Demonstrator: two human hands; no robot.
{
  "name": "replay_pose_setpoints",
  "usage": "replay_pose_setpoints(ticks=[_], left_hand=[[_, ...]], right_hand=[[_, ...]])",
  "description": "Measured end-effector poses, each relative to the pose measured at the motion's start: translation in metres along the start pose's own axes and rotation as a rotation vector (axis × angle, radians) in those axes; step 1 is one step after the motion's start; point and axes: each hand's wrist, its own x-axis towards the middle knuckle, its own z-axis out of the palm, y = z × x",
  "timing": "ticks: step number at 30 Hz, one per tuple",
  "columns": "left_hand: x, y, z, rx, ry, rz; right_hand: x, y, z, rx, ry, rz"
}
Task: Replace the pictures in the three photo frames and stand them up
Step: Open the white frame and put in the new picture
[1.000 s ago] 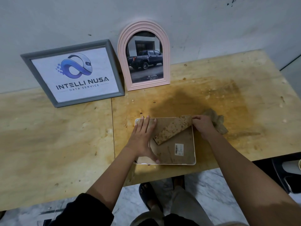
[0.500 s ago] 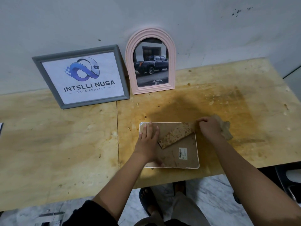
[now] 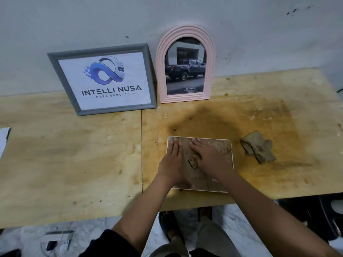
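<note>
— Since a second ago the right grip has come off the right edge and now lies flat on the back of the white frame.
— And the left grip?
— Flat too, fingers straight, pressing. Neither holds anything.
— Where's the frame?
— Face down on the tabletop, near its front edge. A crumpled brown scrap lies apart on its right.

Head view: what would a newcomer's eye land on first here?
A grey frame with a blue logo and a pink arched frame showing a dark pickup stand against the wall at the back of the table. Near the front edge, the left hand and right hand press flat on the back of a white frame lying face down; a crumpled brown scrap lies to its right.
</note>
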Motion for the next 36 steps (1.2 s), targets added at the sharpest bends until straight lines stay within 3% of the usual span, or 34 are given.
replay_pose_setpoints(ticks=[9,12,14,16,18,20,24,26,30,36], left_hand=[[-0.004,-0.006,0.008,-0.194,0.056,0.008],[-0.013,-0.008,0.010,-0.226,0.072,0.070],[-0.023,-0.008,0.017,-0.346,0.162,0.095],[-0.034,-0.005,0.022,-0.591,0.332,0.010],[-0.039,-0.003,0.026,-0.765,0.464,-0.136],[-0.036,0.002,0.027,-0.794,0.541,-0.223],[-0.025,0.010,0.018,-0.832,0.557,-0.390],[-0.021,0.011,0.009,-0.815,0.555,-0.469],[-0.020,0.011,-0.017,-0.853,0.659,-0.460],[-0.019,0.009,-0.074,-1.083,0.943,-0.411]], right_hand=[[-0.008,0.009,0.012,0.107,-0.069,-0.061],[-0.025,0.013,0.010,0.224,0.122,-0.041],[-0.045,0.016,0.010,0.251,0.353,0.134],[-0.060,0.017,0.010,0.269,0.441,0.379],[-0.068,0.016,0.008,0.300,0.395,0.559],[-0.068,0.016,0.005,0.349,0.358,0.625],[-0.059,0.023,0.000,0.447,0.304,0.760],[-0.057,0.021,-0.005,0.436,0.319,0.785],[-0.061,0.014,-0.026,0.526,0.431,0.731],[-0.052,0.007,-0.081,0.799,0.782,0.551]])
